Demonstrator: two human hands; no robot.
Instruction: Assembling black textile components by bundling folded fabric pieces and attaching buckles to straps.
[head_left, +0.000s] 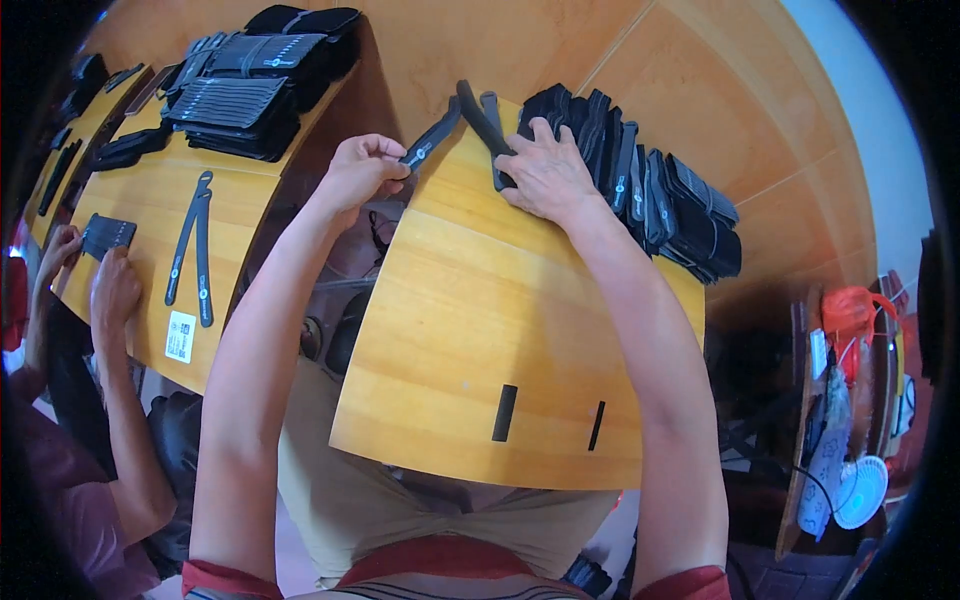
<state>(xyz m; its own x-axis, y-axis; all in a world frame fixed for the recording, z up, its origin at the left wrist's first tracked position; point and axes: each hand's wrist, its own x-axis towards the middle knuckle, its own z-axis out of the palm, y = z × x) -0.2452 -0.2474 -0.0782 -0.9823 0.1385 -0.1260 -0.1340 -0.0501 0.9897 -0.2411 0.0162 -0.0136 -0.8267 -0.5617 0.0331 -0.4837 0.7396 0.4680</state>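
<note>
My left hand (365, 175): closed in a thumb-and-finger pinch on one end of a dark strap (435, 138), pale print near the grip. My right hand (550, 170): apart from the left, fingers spread over a second dark strap (480, 120) and a grey strap (489, 103) at the far end of the desk (450, 300); whether it grips or merely rests, I cannot tell. Strap bundles (640, 190): a row, close beside my right hand. Hazards, as I judge them: item one, the pinched strap dropping into the gap (345, 265) between desks, should my small hold slip, since my left hand sits beyond the desk's left edge; item two, straps snagging or lifting together, their upper ends lying so close; item three, bundles toppling off the right side, if my right wrist or forearm swings outward.
</note>
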